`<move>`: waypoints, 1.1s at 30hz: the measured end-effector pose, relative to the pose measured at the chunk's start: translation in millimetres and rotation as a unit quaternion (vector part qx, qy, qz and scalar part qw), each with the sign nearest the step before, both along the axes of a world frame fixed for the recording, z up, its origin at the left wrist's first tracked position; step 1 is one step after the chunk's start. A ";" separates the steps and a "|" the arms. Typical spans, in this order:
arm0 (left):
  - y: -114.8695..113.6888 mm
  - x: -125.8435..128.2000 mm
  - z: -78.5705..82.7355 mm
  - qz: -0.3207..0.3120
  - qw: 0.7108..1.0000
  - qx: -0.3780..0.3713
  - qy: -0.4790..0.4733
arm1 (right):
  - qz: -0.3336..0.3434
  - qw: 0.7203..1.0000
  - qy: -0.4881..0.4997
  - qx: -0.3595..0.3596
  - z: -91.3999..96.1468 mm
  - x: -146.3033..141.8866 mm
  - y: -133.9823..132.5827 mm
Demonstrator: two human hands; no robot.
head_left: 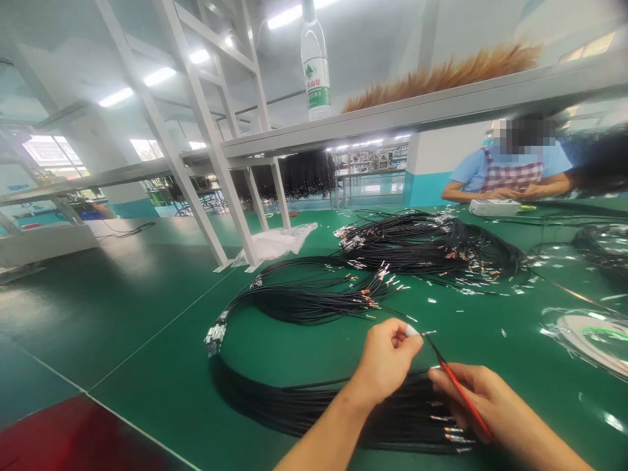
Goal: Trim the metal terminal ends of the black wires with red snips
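My left hand [387, 356] is closed in a pinch on a small white piece at the metal tip of a thin wire [426, 335]. My right hand [485, 402] is wrapped round the red part of that same wire [464, 396], just right of the left hand. Both hands hover over a bundle of black cables [314, 409] lying on the green table [161, 353]. A second looped bundle [304, 297] with metal terminals lies just beyond, and a third heap [432, 248] farther back.
A co-worker in a blue shirt [510, 173] sits across at the far right by a white box [493, 207]. White shelf legs [216, 163] stand at centre left, with a water bottle [315, 65] on the shelf. Clear plastic bags [589, 333] lie right; a white bag [277, 242] lies by the legs.
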State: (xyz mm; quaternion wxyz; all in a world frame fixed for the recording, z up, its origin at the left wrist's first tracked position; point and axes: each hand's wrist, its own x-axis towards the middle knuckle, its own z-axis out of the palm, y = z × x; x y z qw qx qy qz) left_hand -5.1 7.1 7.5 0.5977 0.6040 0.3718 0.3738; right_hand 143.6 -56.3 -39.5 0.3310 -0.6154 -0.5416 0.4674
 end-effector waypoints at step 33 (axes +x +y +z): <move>-4.9 -2.8 -4.0 -0.069 0.974 0.126 0.175 | -0.088 0.986 -0.017 0.140 27.5 25.0 -2.3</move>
